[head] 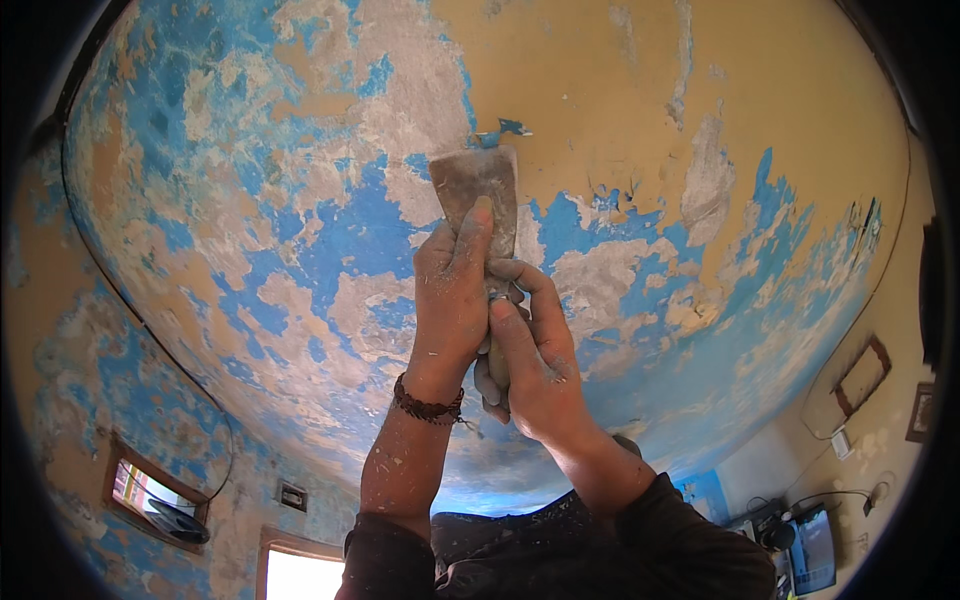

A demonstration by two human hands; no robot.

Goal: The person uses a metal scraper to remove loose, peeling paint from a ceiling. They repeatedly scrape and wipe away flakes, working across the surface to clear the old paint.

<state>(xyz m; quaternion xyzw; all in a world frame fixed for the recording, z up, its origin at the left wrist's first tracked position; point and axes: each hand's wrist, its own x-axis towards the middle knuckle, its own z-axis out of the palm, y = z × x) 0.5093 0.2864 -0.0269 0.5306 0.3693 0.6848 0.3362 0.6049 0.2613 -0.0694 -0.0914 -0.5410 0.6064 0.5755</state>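
A wide metal scraper has its blade edge up against peeling paint on a ceiling-like surface of ochre, blue and bare grey plaster. My left hand holds the blade and neck, its thumb lying along the dusty metal. Below it and to the right, my right hand grips the handle, mostly hidden by the fingers. A loose blue paint flake curls just above the blade's edge. Dust and paint specks cover both hands and forearms, and a dark braided bracelet circles the left wrist.
Dark cable runs along the surface's left edge. Lower left are a small window, a vent opening and a bright doorway. Lower right, a lit screen stands by wires, below a brown frame shape and a white wall fitting.
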